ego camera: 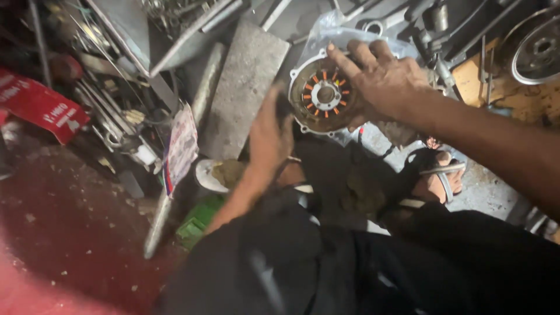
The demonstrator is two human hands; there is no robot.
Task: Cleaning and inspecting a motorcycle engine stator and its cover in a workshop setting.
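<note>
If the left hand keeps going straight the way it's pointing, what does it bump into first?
Most likely the round metal engine cover with orange coils, which the right hand holds from above. The left hand points up toward its lower left edge and is blurred, so whether it already touches is unclear.
</note>
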